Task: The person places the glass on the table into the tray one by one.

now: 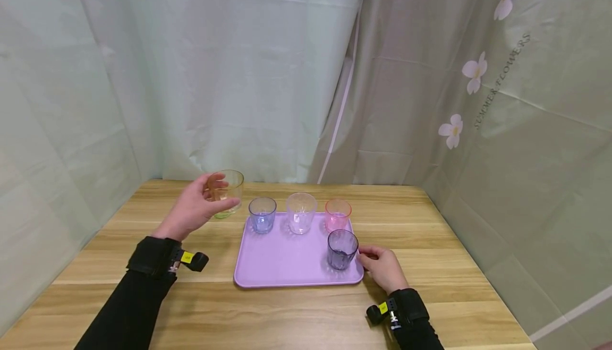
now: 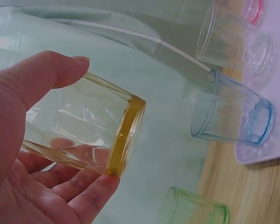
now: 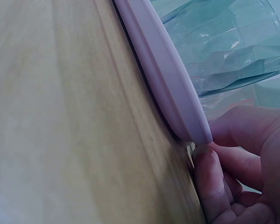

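Observation:
My left hand (image 1: 193, 206) holds a clear yellow-tinted glass (image 1: 231, 182) between thumb and fingers, raised off the table. In the left wrist view the fingers curl along the side of that glass, whose thick amber base (image 2: 123, 137) points away from the palm. Below it stands a green glass (image 2: 200, 208), mostly hidden by the hand and the yellow glass in the head view. My right hand (image 1: 384, 269) is at the right edge of a lilac tray (image 1: 282, 267), thumb and fingers pinching its rim (image 3: 196, 123). Close by, a dark grey glass (image 1: 341, 252) stands upright on the tray.
Along the tray's far side stand a blue glass (image 1: 262, 216), a colourless glass (image 1: 301, 214) and a pink glass (image 1: 337, 216). The wooden table (image 1: 248, 315) meets hanging curtains (image 1: 258, 100) at the back and both sides.

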The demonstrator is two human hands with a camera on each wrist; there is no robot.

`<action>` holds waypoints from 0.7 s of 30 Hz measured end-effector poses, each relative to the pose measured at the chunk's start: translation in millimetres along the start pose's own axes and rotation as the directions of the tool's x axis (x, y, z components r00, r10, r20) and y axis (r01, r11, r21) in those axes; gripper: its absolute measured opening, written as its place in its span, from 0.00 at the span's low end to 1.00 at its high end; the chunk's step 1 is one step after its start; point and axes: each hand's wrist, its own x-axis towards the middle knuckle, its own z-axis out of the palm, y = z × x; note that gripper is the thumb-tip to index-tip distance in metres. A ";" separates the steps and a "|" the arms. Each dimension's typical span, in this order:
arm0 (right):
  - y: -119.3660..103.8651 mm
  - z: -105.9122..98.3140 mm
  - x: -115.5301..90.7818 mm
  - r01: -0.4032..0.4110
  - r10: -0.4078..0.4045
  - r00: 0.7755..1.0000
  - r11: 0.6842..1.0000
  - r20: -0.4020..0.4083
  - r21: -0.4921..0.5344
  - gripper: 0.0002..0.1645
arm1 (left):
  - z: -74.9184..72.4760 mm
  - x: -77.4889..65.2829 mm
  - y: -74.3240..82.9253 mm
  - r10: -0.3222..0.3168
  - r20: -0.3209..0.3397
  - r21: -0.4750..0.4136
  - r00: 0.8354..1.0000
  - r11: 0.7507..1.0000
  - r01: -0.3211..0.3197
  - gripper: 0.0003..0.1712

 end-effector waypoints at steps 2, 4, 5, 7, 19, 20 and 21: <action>-0.2 -0.3 0.1 -0.004 0.004 1.000 1.000 0.000 0.004 0.18 | 0.9 -0.1 1.2 0.001 0.002 -0.004 1.000 1.000 -0.001 0.55; -0.7 -0.6 -0.3 0.000 0.000 1.000 1.000 0.001 0.004 0.18 | 1.8 -0.2 1.9 0.001 0.007 -0.009 1.000 1.000 -0.001 0.54; -1.2 -0.9 -0.6 0.003 -0.003 1.000 1.000 0.001 0.002 0.18 | 2.4 -0.4 2.3 0.002 0.010 -0.010 1.000 1.000 -0.002 0.55; -1.5 -1.0 -1.1 0.002 -0.002 1.000 1.000 0.001 0.002 0.18 | 3.8 -0.7 2.3 0.003 0.012 -0.011 1.000 1.000 -0.003 0.55; 0.7 -0.4 0.1 0.009 -0.009 1.000 1.000 -0.005 -0.011 0.17 | 12.7 -1.1 3.7 0.018 0.019 -0.002 1.000 1.000 -0.018 0.54; 0.9 -0.4 0.1 0.010 -0.010 1.000 1.000 -0.005 -0.012 0.17 | 13.2 -1.4 3.7 0.019 0.021 -0.002 1.000 1.000 -0.019 0.54; 1.0 -0.3 0.3 0.008 -0.008 1.000 1.000 -0.005 -0.012 0.17 | 13.6 -1.5 3.5 0.020 0.021 -0.002 1.000 1.000 -0.020 0.54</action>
